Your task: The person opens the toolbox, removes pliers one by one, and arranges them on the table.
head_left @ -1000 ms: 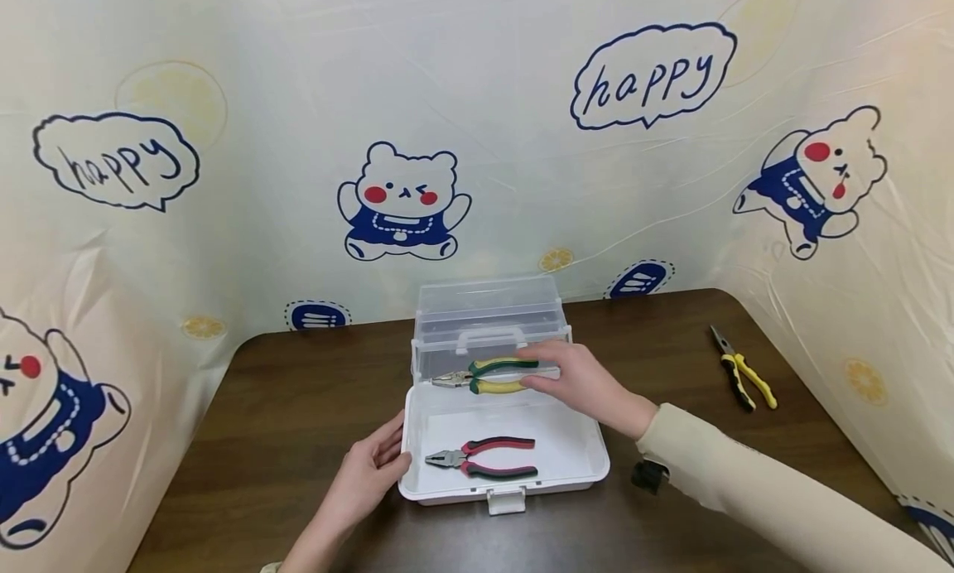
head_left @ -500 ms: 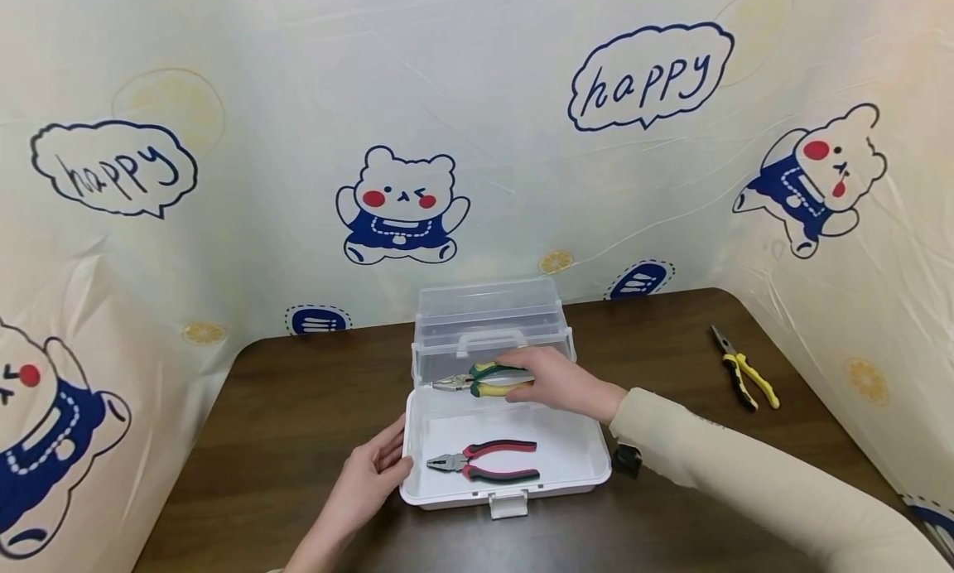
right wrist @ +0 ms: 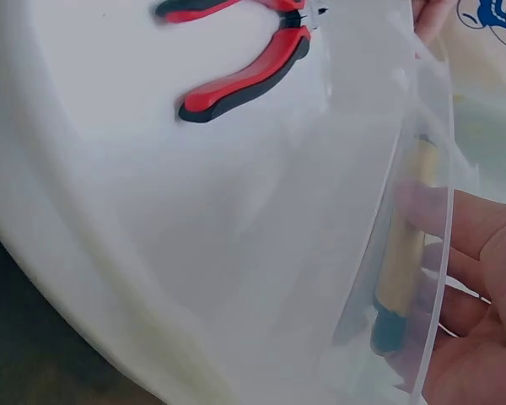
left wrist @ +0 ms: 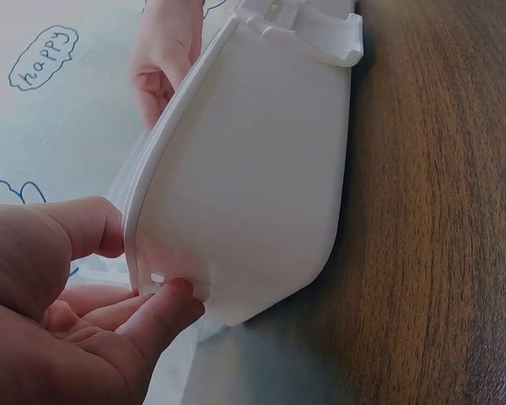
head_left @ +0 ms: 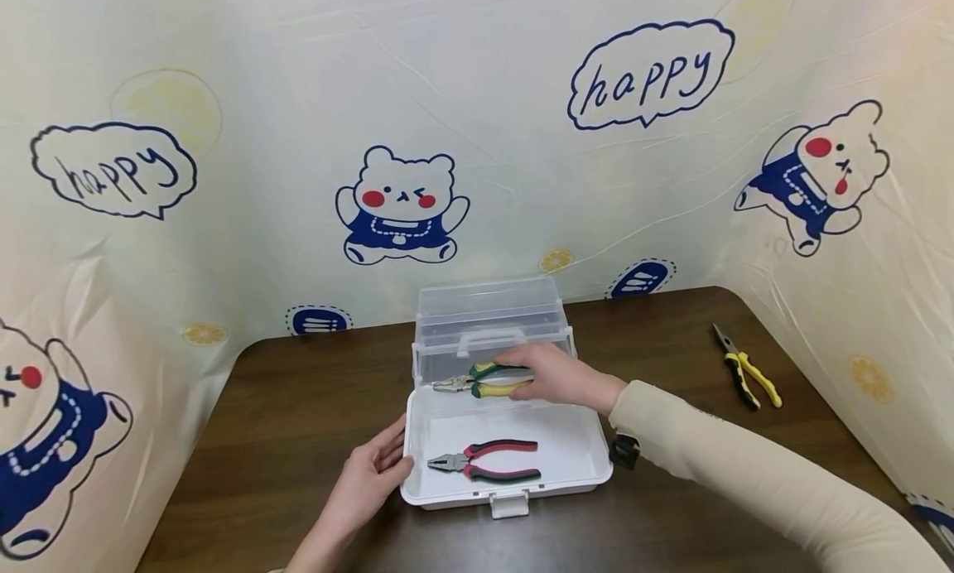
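A white toolbox (head_left: 522, 497) stands open on the table, its clear lid and tray (head_left: 436, 359) raised at the back. My left hand (head_left: 373, 465) grips its left side, the thumb at the rim and fingers against the outer wall (left wrist: 253, 152). In the clear tray are green-and-yellow pliers (head_left: 486, 389), jaws toward the left. My right hand (head_left: 555, 376) holds their handles; in the right wrist view one handle (right wrist: 401, 261) shows through the tray wall among the fingers. Red-and-black pliers (head_left: 484, 460) lie on the toolbox's white floor.
Long-nose pliers with yellow-and-black handles (head_left: 745, 370) lie on the brown table (head_left: 298, 407) at the right. A patterned curtain (head_left: 261, 142) hangs behind and at both sides. The toolbox's front latch (head_left: 510, 505) hangs down.
My right hand has shifted left along the handles of the green-and-yellow pliers, which have barely moved. The left hand has stayed on the toolbox's side.
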`<state>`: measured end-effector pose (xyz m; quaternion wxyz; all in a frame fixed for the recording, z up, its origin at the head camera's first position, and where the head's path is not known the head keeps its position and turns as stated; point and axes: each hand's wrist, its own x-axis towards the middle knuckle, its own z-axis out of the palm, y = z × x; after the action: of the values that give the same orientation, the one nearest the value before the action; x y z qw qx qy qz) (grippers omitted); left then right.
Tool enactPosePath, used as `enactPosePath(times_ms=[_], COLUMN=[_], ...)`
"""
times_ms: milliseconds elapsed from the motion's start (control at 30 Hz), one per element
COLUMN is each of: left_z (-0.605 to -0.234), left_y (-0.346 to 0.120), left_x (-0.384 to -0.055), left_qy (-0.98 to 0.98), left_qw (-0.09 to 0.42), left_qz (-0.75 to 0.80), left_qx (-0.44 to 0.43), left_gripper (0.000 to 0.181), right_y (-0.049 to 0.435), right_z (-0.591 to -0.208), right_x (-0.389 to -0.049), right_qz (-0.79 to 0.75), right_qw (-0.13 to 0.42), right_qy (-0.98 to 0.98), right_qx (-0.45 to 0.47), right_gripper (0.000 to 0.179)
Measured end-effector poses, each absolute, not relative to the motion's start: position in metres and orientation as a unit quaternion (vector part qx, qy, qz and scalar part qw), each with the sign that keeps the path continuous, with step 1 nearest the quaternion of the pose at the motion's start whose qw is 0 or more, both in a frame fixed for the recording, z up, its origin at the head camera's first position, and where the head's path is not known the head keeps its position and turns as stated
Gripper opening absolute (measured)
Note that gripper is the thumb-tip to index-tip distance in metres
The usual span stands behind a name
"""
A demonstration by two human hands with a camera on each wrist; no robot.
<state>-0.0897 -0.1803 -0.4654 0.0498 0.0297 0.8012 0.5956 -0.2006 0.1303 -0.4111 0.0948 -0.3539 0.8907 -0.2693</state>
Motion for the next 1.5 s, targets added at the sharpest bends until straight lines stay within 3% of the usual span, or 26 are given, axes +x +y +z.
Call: enactPosePath(times_ms=[400,767,1500], left_z=[-0.468,-0.466,-0.467], left_y=[-0.181,-0.182,-0.182], left_x=[-0.09,-0.092,-0.091], left_qy=[0.797,0.799,0.797], left_qw=[0.049,0.052,0.058], left_qz=[0.601,0.598,0.599], left_qx=[0.032,0.037,0.039], left_gripper=[0.057,0.058,0.058], right_y=[0.143,0.172,0.271], right_z=[-0.406,-0.388,-0.397], right_x=[-0.194,-0.182,-0.134], right_qz=[-0.282,-0.283,-0.277], right_qw=[0.087,0.042,0.012], right_qy=[0.895,0.906,0.951], right_qx=[-0.335,-0.311,-0.138], right_gripper=[0.056,0.059,0.059])
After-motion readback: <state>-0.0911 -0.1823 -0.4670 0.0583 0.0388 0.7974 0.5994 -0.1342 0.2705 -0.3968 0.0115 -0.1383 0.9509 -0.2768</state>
